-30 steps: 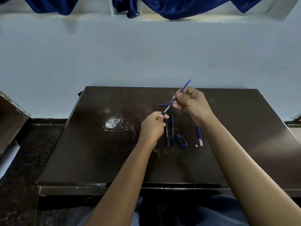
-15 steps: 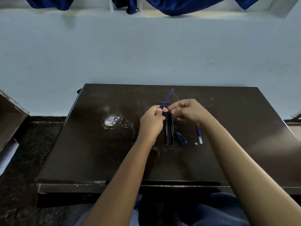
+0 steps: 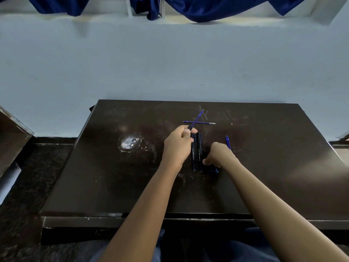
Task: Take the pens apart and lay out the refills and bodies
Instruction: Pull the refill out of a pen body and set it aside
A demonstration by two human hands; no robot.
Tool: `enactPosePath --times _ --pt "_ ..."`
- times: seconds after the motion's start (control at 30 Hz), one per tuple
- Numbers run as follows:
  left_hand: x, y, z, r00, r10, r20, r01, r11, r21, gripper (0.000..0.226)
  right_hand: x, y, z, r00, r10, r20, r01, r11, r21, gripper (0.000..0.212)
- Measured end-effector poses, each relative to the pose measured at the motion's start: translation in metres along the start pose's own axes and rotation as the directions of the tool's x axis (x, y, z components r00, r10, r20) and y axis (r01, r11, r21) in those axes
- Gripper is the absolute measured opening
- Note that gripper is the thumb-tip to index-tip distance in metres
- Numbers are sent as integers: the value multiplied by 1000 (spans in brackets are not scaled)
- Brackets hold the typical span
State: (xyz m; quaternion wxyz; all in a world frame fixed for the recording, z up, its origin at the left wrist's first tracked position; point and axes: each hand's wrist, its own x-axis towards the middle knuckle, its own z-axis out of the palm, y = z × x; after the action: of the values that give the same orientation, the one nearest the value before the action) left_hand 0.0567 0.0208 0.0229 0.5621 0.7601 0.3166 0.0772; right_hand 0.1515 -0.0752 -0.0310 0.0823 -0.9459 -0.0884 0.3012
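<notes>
L hand pinches a thin blue refill at its lower end, betw. thumb & curled fingers. The refill slants up & to the right, tip raised over the far half of the table. In this view it crosses a second refill, which lies flat & sideways on the tabletop w/ a pale tip at its right end; can't tell if the two touch.

Just right of the L hand lie two black pen bodies, side by side, pointing away from the person, white lettering along each. Their far ends sit by the L thumb.

R hand is knuckles-up, fingers curled down to the tabletop next to the bodies' near ends. A small blue part pokes out under it. Can't tell whether the hand grips that part or only rests there. Beyond the R hand a third blue stick shows its far end; the rest is hidden by the hand.

Table is dark brown & scratched, w/ a pale scuffed patch left of the hands. Behind: light blue wall, dark blue curtains along the top.
</notes>
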Motion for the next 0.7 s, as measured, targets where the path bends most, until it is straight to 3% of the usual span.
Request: enactPosePath --times 0.2,0.27,0.3,0.37,0.43,0.47,0.57,0.7 --pt "-4 -3 1 1000 -17 4 17 1000 9 33 -1 6 2 999 28 -34 -26 999 46 27" --pt "-4 -3 0 1000 -28 5 28 1000 14 33 -2 7 -9 986 -2 -166 44 968 248 20" --pt "-4 -3 0 1000 -28 6 28 999 19 33 -4 6 -18 974 -15 -225 114 894 433 15" --pt "-4 -3 -1 1000 -19 9 19 999 28 34 -12 4 -39 952 -44 -303 275 555 785 14" --pt "-3 -2 -2 1000 -14 10 14 1000 28 33 -23 3 -59 931 -65 -359 365 208 908 15" --pt "-3 -2 -2 1000 -16 11 15 999 30 33 -27 3 -65 923 -66 -380 385 100 917 16" --pt "-4 -2 -2 1000 -16 19 16 999 38 33 -32 3 -73 920 -54 -389 386 -53 921 13" --pt "-6 -1 -1 999 -17 27 15 999 52 33 -29 4 -70 916 -69 -396 390 -80 917 12"
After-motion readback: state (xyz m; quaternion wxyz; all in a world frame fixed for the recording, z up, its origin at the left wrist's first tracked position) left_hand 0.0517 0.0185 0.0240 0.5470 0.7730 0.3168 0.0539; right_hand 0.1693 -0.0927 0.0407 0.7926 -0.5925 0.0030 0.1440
